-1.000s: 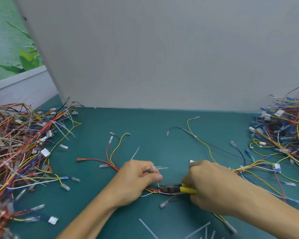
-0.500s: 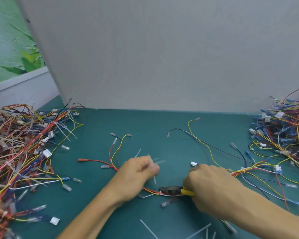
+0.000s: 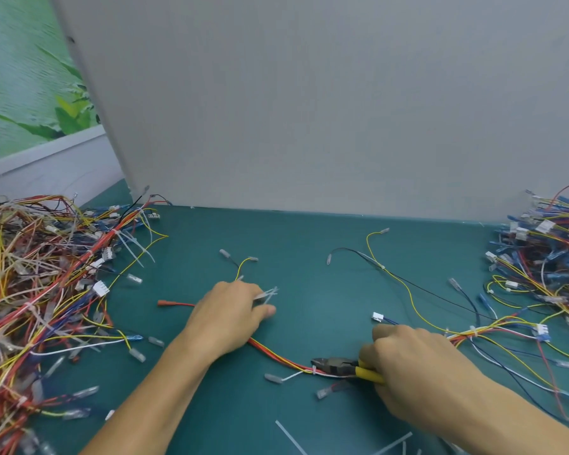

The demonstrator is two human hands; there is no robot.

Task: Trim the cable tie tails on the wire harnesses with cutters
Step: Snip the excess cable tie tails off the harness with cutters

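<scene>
One wire harness (image 3: 278, 355) of red, yellow and white wires lies across the green mat in front of me. My right hand (image 3: 408, 366) grips the yellow-handled cutters (image 3: 342, 367), whose dark jaws lie on the harness beside a white cable tie (image 3: 314, 369). My left hand (image 3: 232, 315) rests over the harness further left and pinches several translucent cut tie tails (image 3: 267, 294) between its fingers.
A big tangled heap of harnesses (image 3: 37, 290) fills the left side, and another heap (image 3: 546, 274) lies at the right. A grey panel (image 3: 309, 110) stands behind the mat. Loose cut tails (image 3: 289, 436) lie near the front edge.
My left hand moved left and away from the cutters, carrying the cut tails. My right hand with the cutters stayed over the harness.
</scene>
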